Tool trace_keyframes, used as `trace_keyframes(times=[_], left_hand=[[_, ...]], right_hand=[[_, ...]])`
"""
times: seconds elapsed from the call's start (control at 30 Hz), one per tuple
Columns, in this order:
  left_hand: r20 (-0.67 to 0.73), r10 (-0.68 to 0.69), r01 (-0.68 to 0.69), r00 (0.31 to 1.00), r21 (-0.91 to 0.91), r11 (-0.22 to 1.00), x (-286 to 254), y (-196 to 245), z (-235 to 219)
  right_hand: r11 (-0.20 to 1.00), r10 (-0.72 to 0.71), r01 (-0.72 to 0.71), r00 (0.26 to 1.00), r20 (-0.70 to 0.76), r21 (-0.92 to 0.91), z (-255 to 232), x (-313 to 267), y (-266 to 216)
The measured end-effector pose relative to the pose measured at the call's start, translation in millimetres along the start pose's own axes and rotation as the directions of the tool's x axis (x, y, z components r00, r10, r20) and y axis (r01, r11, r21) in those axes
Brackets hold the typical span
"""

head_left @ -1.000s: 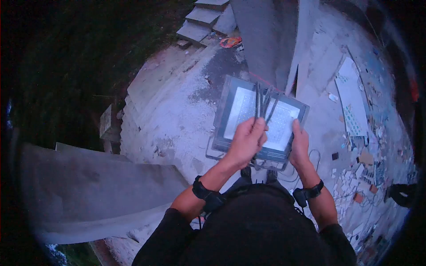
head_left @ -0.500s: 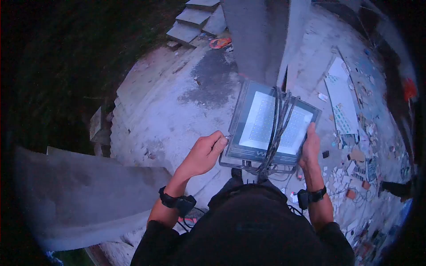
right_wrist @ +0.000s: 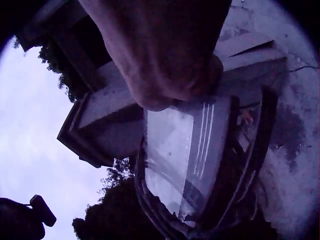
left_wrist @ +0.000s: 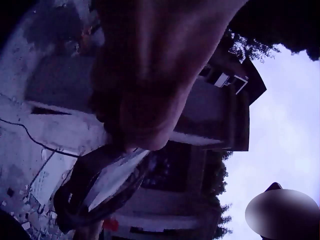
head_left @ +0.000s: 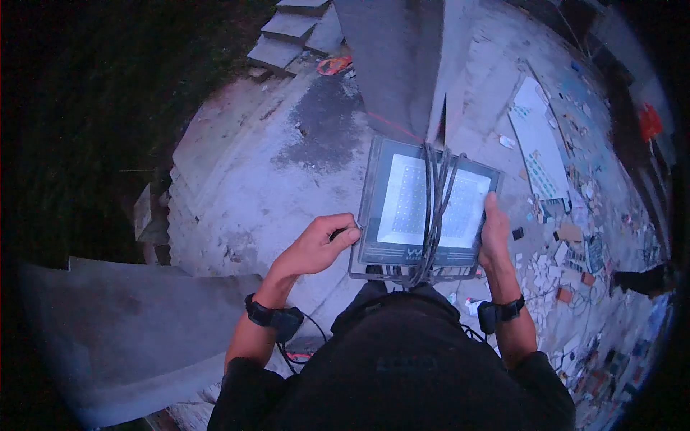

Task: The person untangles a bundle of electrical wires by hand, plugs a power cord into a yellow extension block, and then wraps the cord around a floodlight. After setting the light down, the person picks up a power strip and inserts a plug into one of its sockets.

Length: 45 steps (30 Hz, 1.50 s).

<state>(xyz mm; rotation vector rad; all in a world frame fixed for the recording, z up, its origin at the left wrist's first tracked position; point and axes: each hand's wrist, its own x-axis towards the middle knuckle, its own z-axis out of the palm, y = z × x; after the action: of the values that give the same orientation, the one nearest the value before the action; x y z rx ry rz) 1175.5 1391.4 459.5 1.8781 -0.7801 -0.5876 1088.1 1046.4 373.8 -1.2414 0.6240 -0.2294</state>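
Observation:
An LED floodlight [head_left: 402, 197] with a dark frame and pale glass front is held up before my body. Several turns of black cable [head_left: 433, 208] are wrapped around its middle. My right hand [head_left: 494, 233] grips its right edge, thumb along the front, the other fingers hidden behind. My left hand [head_left: 320, 244] pinches at the left edge with curled fingers, thumb tip right at the frame. The left wrist view has that hand [left_wrist: 150, 115] over the edge of the light. In the right wrist view the right hand [right_wrist: 170, 80] covers the upper edge of the glass.
A concrete pillar [head_left: 392, 65] stands ahead, and a low wall [head_left: 136, 323] lies at the left. Broken tiles and rubble [head_left: 575, 251] cover the ground on the right, near a long white board [head_left: 535, 136]. Concrete steps [head_left: 287, 39] rise at the upper left.
The left hand has left the cable in front of the glass and moved to the floodlight's left edge. The floodlight swung right, then back slightly left. The right hand kept its grip.

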Motion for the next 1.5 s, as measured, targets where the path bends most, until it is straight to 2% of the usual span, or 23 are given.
trace_keyframes(times=[0.23, 0.33, 0.4, 0.43, 0.47, 0.53, 0.6, 0.63, 0.7, 0.8, 0.87, 0.9, 0.97, 1.07, 1.1, 1.17, 1.23, 1.3, 1.33, 1.37, 1.4, 1.47, 1.5], left_hand=[[0.026, 0.038, -0.036, 0.999, -0.063, 0.997, -1.0, -1.0, 2.9], [0.098, -0.107, 0.123, 0.989, -0.172, 0.977, 7.2, -12.3, 5.0], [-0.191, -0.188, 0.020, 0.963, -0.650, 0.760, 24.9, 2.0, 12.1], [-0.166, -0.197, 0.014, 0.966, -0.729, 0.684, 29.4, 13.5, 16.6], [-0.157, -0.197, 0.021, 0.968, -0.730, 0.683, 36.5, 19.7, 20.9], [-0.217, -0.272, 0.144, 0.938, -0.471, 0.870, 45.9, 27.2, 27.6], [-0.224, -0.268, 0.122, 0.937, -0.509, 0.852, 42.9, 47.6, 28.7], [-0.271, -0.201, 0.071, 0.941, -0.424, 0.903, 39.8, 53.9, 26.8], [-0.291, -0.089, 0.005, 0.953, -0.276, 0.961, 37.8, 70.9, 22.4], [-0.225, -0.012, -0.010, 0.974, -0.096, 0.995, 33.0, 92.0, 9.4], [-0.202, 0.007, -0.019, 0.979, -0.054, 0.998, 33.6, 108.1, 6.1], [-0.189, -0.022, 0.016, 0.982, -0.036, 0.999, 32.6, 112.4, 4.4], [-0.182, -0.045, 0.043, 0.982, -0.011, 0.999, 30.9, 112.9, -1.5], [-0.124, 0.009, 0.005, 0.992, 0.114, 0.993, 26.0, 100.8, -9.6], [-0.216, -0.069, 0.089, 0.974, 0.088, 0.992, 24.5, 98.1, -9.8], [-0.320, -0.154, 0.180, 0.935, 0.053, 0.982, 21.5, 87.0, -13.9], [-0.465, -0.288, 0.224, 0.837, -0.188, 0.956, 15.3, 70.3, -22.4], [-0.545, -0.280, 0.175, 0.790, -0.238, 0.956, 9.2, 67.8, -23.2], [-0.613, -0.265, 0.107, 0.744, -0.283, 0.953, 7.1, 66.3, -22.9], [-0.610, -0.243, 0.067, 0.754, -0.297, 0.952, 1.4, 63.7, -25.0], [-0.606, -0.238, 0.061, 0.759, -0.297, 0.953, -2.4, 60.8, -28.4], [-0.607, -0.213, 0.018, 0.765, -0.311, 0.950, -4.3, 62.7, -37.1], [-0.616, -0.205, 0.010, 0.761, -0.305, 0.952, -6.0, 66.8, -40.3]], right_hand=[[0.997, 0.065, -0.066, 0.998, 0.020, 0.051, 3.4, -6.9, -16.1], [0.998, 0.057, -0.057, 0.998, 0.009, 0.022, -1.1, -6.0, -18.1], [1.000, 0.029, -0.029, 1.000, -0.003, 0.010, 0.7, -6.5, -21.7], [0.999, 0.019, -0.020, 0.999, 0.034, 0.040, 1.4, -9.1, -24.0], [0.998, 0.012, -0.017, 0.997, 0.074, 0.066, -0.2, -12.2, -25.6], [1.000, 0.011, -0.013, 0.995, 0.099, 0.020, -12.0, -5.8, -17.9], [0.922, -0.149, 0.234, 0.950, 0.274, -0.307, -23.9, 1.6, -26.4], [0.884, -0.244, 0.317, 0.940, 0.240, -0.344, -27.8, 16.4, -19.3], [0.821, -0.414, 0.475, 0.877, 0.242, -0.316, -11.8, 18.2, -62.8], [0.774, -0.492, 0.588, 0.792, 0.361, -0.236, 9.7, 27.4, -100.0], [0.731, -0.361, 0.668, 0.548, 0.754, -0.136, 18.0, 35.3, -112.4], [0.732, -0.364, 0.667, 0.551, 0.751, -0.135, 18.7, 34.7, -110.2], [0.751, -0.246, 0.652, 0.422, 0.872, -0.103, 21.3, 40.2, -106.1], [0.639, -0.224, 0.724, 0.499, 0.837, -0.261, 15.7, 39.4, -104.2], [0.639, -0.383, 0.751, 0.499, 0.777, -0.168, 14.3, 32.3, -103.2], [0.690, -0.308, 0.711, 0.455, 0.835, -0.133, -0.6, 12.5, -113.4], [0.815, -0.127, 0.576, 0.269, 0.955, -0.054, -3.6, -9.4, -98.5], [0.790, 0.157, 0.578, 0.130, 0.979, -0.203, 2.7, -30.5, -72.7], [0.792, 0.155, 0.576, 0.131, 0.979, -0.202, 2.1, -30.4, -54.2], [0.464, 0.336, 0.782, 0.280, 0.899, -0.417, -3.1, -24.2, -26.5], [0.038, 0.429, 0.839, 0.477, 0.767, -0.543, -8.7, -11.9, 2.9], [-0.007, 0.167, 0.615, 0.779, 0.605, -0.789, -41.9, 56.0, 43.6], [0.081, -0.086, 0.401, 0.915, 0.394, -0.913, -51.7, 76.5, 34.5]])
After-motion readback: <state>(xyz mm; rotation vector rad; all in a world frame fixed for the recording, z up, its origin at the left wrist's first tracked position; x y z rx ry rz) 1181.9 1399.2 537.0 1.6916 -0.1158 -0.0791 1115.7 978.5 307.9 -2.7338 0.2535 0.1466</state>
